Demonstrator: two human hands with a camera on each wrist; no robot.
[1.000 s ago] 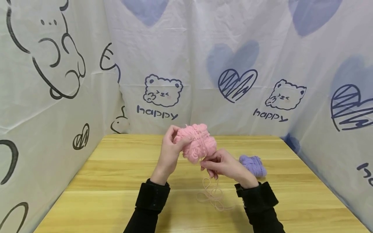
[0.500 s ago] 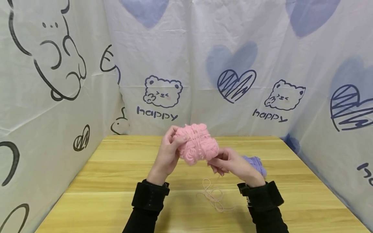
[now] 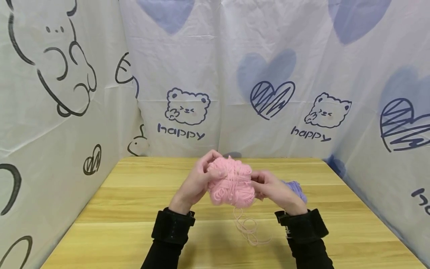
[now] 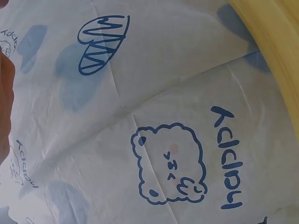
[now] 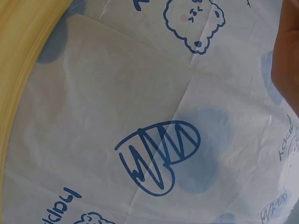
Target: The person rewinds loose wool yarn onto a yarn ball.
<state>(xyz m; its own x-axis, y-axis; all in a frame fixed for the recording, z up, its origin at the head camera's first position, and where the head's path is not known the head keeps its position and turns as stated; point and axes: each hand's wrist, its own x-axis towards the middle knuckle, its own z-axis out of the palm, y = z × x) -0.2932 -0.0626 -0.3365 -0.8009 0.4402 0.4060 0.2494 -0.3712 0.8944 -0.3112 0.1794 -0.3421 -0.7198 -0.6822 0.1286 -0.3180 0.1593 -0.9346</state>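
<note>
A fluffy pink yarn skein (image 3: 233,185), bound round its middle with strands, is held up over the table in the head view. My left hand (image 3: 194,183) grips its left side, thumb in front and fingers behind. At the right side, my right hand (image 3: 273,188) has curled fingers on the yarn; its fingertips are partly hidden behind the skein. Below, a loose pink strand (image 3: 249,232) lies in loops on the tabletop. Each wrist view catches only a slice of its hand, the left one (image 4: 5,105) and the right one (image 5: 287,58), without the yarn.
A smaller purple yarn skein (image 3: 297,190) lies on the wooden table (image 3: 134,209), partly covered by my right hand. White printed cloth (image 3: 231,123) with bears and hearts encloses the table's back and sides.
The pink skein has tipped and sunk a little lower between the hands. My right hand has shifted rightward and up along its side, covering more of the purple skein.
</note>
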